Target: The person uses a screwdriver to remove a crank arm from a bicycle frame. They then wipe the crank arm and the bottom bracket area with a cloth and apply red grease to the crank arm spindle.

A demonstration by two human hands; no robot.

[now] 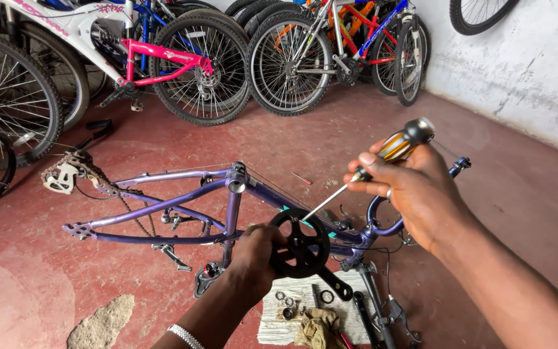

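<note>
We hold a screwdriver in our right hand, fingers pinched round the amber handle, shaft slanting toward 7 o'clock, tip meeting the top rim of the black chainring. Our left hand closes on the chainring's 9 o'clock edge, steadying it against the purple bike frame, which lies stripped on the red floor.

Progress, as we judge it: wheels and saddle are off, the chain hangs loose at 10 o'clock, the chainring and crank are still mounted, so that part is unfinished. Small rings and a rag sit on a board at 6 o'clock. Parked bikes line the wall at 12 o'clock.
</note>
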